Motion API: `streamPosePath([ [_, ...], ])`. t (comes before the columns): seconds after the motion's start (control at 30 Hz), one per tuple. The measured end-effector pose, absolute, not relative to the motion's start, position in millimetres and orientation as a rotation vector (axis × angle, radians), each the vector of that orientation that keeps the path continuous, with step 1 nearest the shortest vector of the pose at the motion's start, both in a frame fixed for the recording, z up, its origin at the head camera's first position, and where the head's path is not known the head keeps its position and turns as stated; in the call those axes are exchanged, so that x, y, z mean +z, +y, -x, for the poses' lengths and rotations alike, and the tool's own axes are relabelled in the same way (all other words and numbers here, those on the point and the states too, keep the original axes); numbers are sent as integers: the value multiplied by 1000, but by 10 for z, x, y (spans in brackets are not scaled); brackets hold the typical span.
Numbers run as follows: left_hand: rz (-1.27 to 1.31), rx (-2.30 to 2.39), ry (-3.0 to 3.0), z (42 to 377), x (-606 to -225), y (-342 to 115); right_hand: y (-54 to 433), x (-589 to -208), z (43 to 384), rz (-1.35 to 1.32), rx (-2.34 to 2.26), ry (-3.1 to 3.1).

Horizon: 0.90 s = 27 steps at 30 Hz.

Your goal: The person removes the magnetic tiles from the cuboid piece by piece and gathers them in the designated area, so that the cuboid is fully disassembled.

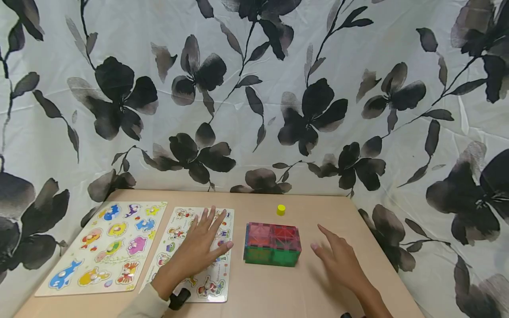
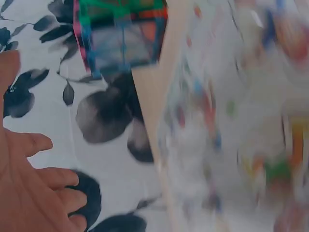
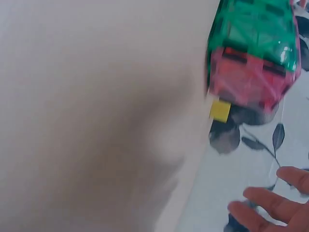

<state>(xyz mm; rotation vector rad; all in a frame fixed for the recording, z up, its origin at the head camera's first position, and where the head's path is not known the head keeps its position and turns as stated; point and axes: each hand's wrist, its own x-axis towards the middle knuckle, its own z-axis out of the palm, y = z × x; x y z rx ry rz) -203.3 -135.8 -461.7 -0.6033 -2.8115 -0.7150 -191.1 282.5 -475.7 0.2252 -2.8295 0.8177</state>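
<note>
A box built of see-through coloured tiles [image 1: 272, 244], red on top and green in front, stands on the table between the two hands. My left hand [image 1: 207, 240], fingers spread, is over the right-hand picture board [image 1: 216, 287]; whether it touches the board I cannot tell. To the right of the tile box, my right hand [image 1: 338, 258] has its fingers extended and holds nothing. A small yellow cylinder [image 1: 281, 210] sits behind the box. In the right wrist view, the tile box [image 3: 256, 53] and right fingers [image 3: 270, 203] are apart.
Another white board with colourful sea-animal pictures [image 1: 107, 247] lies at the left of the light wooden table [image 1: 318, 207]. A white cloth with dark flowers [image 1: 254, 123] hangs behind the table and shows past its right edge.
</note>
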Motion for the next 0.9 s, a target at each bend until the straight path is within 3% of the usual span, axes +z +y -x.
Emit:
streamPosePath([
  [0.4, 796, -1548, -2716, 2142, -4858, -971, 2561, -4958, 1975, -213, 1417, -2858],
  [0.9, 873, -1820, -2581, 2317, -4987, -826, 2616, -5075, 2058, -454, 2013, -2750],
])
